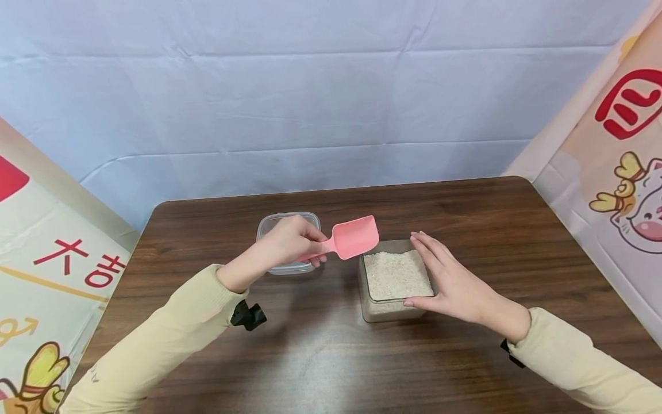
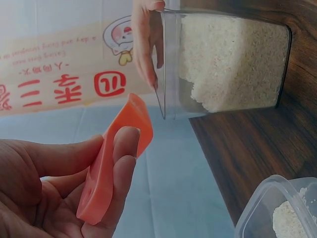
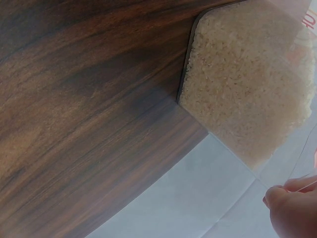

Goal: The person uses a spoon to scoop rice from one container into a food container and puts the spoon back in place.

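Note:
My left hand (image 1: pixel 292 240) pinches the handle of a pink scoop (image 1: pixel 357 237) between thumb and fingers. The scoop's bowl hangs by the left rim of a clear storage box (image 1: pixel 367 309), and no rice shows in it. White rice (image 1: pixel 395 273) nearly fills that box, its surface sloping lower toward the back. My right hand (image 1: pixel 457 287) holds the box by its right side, thumb on the front rim and fingers at the back. Behind my left hand stands a smaller clear plastic container (image 1: pixel 265 224); the left wrist view shows some rice (image 2: pixel 287 220) inside it.
Both containers stand on a dark wooden table (image 1: pixel 326 368) with rounded back corners. A pale blue cloth (image 1: pixel 310 98) hangs behind it. Printed banners flank the left and right sides. A black strap piece (image 1: pixel 248 315) sits at my left cuff.

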Motion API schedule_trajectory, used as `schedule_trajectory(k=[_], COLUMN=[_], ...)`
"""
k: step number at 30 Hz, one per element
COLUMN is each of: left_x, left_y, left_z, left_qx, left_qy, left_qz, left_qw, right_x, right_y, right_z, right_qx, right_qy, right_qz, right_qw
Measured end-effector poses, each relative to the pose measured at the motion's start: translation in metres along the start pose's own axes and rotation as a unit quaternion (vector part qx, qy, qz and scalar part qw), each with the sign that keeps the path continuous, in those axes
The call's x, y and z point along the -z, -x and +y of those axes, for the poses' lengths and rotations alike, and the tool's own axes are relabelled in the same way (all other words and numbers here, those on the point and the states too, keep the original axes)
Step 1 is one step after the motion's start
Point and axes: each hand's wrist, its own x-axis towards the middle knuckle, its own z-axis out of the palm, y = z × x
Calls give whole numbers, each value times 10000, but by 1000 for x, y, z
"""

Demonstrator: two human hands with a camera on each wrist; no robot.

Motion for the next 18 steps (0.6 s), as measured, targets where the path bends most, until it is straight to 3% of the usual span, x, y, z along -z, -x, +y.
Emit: schedule_trajectory(k=[18], left_x=[-4], left_y=[-5], left_z=[9], left_qx=[-64], left_qy=[-412], left_qz=[-188], left_qw=[9990], right_x=[0], right_y=[-1], right_z=[-1], right_qx=[55], right_qy=[16], right_qz=[63], right_qw=[10000])
